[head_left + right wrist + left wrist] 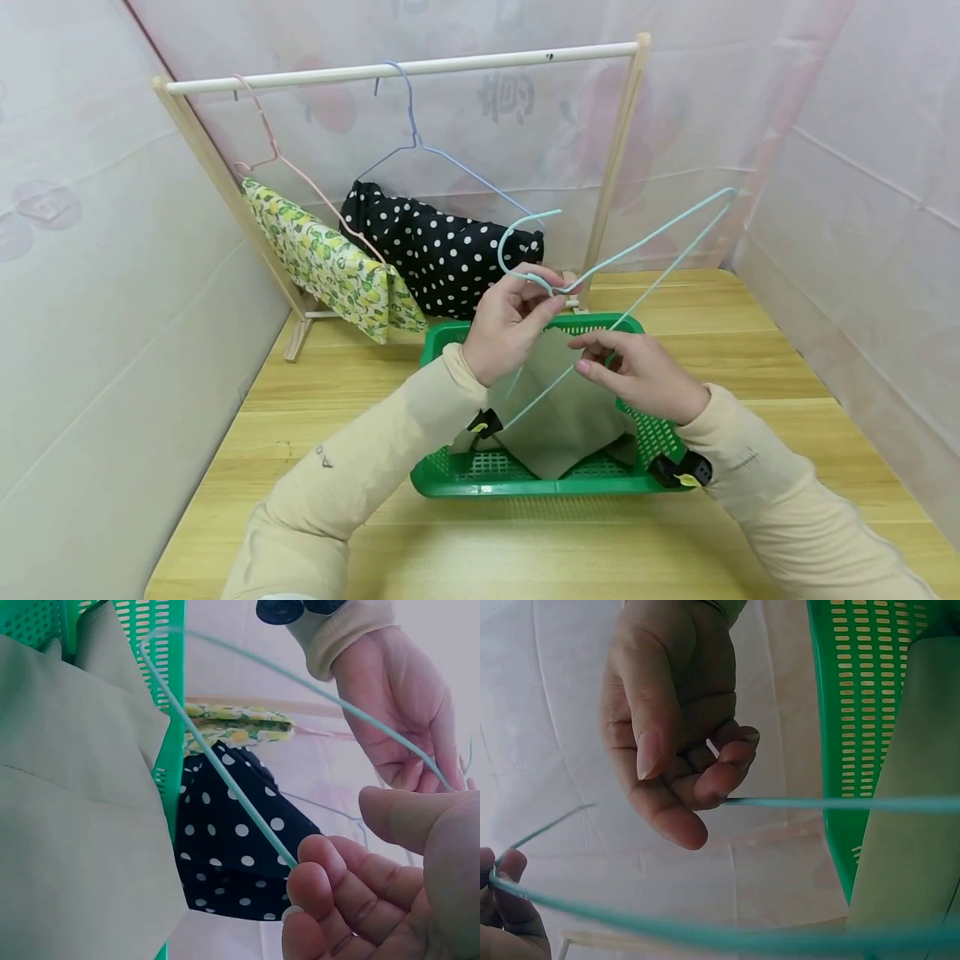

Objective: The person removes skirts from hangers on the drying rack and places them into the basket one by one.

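Pale sheeting (840,242) surrounds a wooden worktop (750,375). Over the green perforated-plastic basket (487,488), a thin mint-green wire hanger (660,232) points to two o'clock; the left hand (510,329) pinches its neck, the right hand (641,372), loosely curled, grips nothing. Probably light, springy, slick: best held at the neck.

My long sleeves (783,492) are cream-coloured, with banded cuffs (463,373). My left sleeve (382,442) bears a small dark marking (324,456). Black modules (701,465) with yellow tags (687,481) sit near both cuffs.
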Available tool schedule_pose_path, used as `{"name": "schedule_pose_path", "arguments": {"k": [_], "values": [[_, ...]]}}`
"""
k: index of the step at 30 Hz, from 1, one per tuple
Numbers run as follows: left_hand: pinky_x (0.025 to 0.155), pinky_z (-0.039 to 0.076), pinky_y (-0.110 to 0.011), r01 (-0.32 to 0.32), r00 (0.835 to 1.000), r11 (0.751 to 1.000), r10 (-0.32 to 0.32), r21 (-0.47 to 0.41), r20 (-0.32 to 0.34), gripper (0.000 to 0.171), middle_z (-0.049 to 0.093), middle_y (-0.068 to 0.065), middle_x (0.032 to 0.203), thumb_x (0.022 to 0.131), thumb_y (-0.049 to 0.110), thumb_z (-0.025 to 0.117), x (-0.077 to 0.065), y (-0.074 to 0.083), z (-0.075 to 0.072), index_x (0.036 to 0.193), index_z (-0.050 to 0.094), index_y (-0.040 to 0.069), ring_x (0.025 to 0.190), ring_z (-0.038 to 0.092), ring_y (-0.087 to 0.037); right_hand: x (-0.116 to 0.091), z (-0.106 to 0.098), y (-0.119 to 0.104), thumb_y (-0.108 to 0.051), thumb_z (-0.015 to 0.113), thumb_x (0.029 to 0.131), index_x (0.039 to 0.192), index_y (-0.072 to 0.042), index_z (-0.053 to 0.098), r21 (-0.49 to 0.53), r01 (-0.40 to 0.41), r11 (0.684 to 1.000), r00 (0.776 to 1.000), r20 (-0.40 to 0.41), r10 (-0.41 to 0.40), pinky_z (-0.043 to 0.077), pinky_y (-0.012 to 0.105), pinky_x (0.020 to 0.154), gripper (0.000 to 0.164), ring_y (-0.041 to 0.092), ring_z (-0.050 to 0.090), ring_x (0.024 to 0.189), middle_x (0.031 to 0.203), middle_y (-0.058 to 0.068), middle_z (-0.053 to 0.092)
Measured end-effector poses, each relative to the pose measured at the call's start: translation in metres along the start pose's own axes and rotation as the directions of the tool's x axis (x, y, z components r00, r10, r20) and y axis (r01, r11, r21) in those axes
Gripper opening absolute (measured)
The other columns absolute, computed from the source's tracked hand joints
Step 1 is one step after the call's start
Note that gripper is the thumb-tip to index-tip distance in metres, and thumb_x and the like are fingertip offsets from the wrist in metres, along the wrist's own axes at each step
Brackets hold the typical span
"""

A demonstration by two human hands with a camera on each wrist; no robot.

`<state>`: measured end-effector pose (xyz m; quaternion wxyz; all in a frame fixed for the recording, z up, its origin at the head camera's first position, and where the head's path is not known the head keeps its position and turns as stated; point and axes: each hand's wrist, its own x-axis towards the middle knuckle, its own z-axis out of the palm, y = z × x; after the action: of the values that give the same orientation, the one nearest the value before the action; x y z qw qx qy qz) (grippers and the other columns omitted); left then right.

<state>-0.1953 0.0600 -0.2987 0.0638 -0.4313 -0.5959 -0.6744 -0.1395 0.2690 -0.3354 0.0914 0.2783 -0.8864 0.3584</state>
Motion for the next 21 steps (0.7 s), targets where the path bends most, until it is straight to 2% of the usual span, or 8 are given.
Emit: {"name": "schedule_pose_path", "arguments": {"k": [6, 12, 16, 19, 21], "values": [[0.053, 0.042, -0.025, 0.038, 0.998, 0.999, -0.037, 0.014, -0.059, 0.014, 0.069, -0.023, 0.091, 0.089, -0.002, 0.065, 0.000, -0.003, 0.000, 0.103, 0.061, -0.003, 0.062, 0.057, -0.018, -0.001, 0.002, -0.001, -0.014, 0.067, 0.092, 0.112, -0.010, 0.067, 0.006, 0.008, 1.000, 1.000, 0.018, -0.008, 0.049, 0.026, 0.056, 0.020, 0.007, 0.059, 0.074, 0.086, -0.011, 0.064], [0.053, 0.050, -0.029, 0.107, 0.986, 0.994, -0.106, -0.001, -0.127, 0.015, 0.068, -0.019, 0.080, 0.086, 0.000, 0.070, -0.002, -0.008, 0.001, 0.100, 0.063, -0.003, 0.061, 0.062, -0.026, -0.007, 0.006, -0.006, -0.018, 0.066, 0.093, 0.109, -0.015, 0.068, 0.034, 0.021, 0.999, 0.995, 0.100, -0.025, 0.049, 0.026, 0.058, 0.017, 0.006, 0.057, 0.074, 0.087, -0.013, 0.063], [0.059, 0.056, -0.038, 0.136, 0.980, 0.989, -0.143, -0.055, -0.140, 0.016, 0.069, -0.020, 0.080, 0.086, -0.003, 0.069, -0.002, -0.010, 0.001, 0.100, 0.061, -0.004, 0.063, 0.064, -0.035, -0.014, 0.009, -0.008, -0.020, 0.067, 0.092, 0.108, -0.014, 0.067, 0.072, 0.073, 0.995, 0.975, 0.203, -0.086, 0.045, 0.022, 0.050, 0.017, 0.001, 0.050, 0.056, 0.083, -0.013, 0.063], [0.062, 0.057, -0.042, 0.157, 0.975, 0.984, -0.167, -0.079, -0.144, 0.017, 0.068, -0.022, 0.078, 0.086, -0.003, 0.068, -0.003, -0.012, 0.000, 0.100, 0.059, -0.005, 0.063, 0.064, -0.035, -0.019, 0.009, -0.009, -0.022, 0.067, 0.092, 0.102, -0.017, 0.067, 0.064, 0.099, 0.993, 0.955, 0.273, -0.113, 0.043, 0.020, 0.048, 0.011, -0.001, 0.044, 0.050, 0.081, -0.014, 0.063], [0.062, 0.057, -0.043, 0.167, 0.973, 0.982, -0.179, -0.088, -0.144, 0.017, 0.067, -0.023, 0.077, 0.086, -0.003, 0.068, -0.003, -0.014, -0.002, 0.099, 0.059, -0.005, 0.063, 0.063, -0.034, -0.022, 0.008, -0.008, -0.024, 0.065, 0.093, 0.096, -0.020, 0.066, 0.049, 0.102, 0.994, 0.947, 0.303, -0.112, 0.043, 0.019, 0.050, 0.005, -0.001, 0.044, 0.053, 0.079, -0.015, 0.060]]}}
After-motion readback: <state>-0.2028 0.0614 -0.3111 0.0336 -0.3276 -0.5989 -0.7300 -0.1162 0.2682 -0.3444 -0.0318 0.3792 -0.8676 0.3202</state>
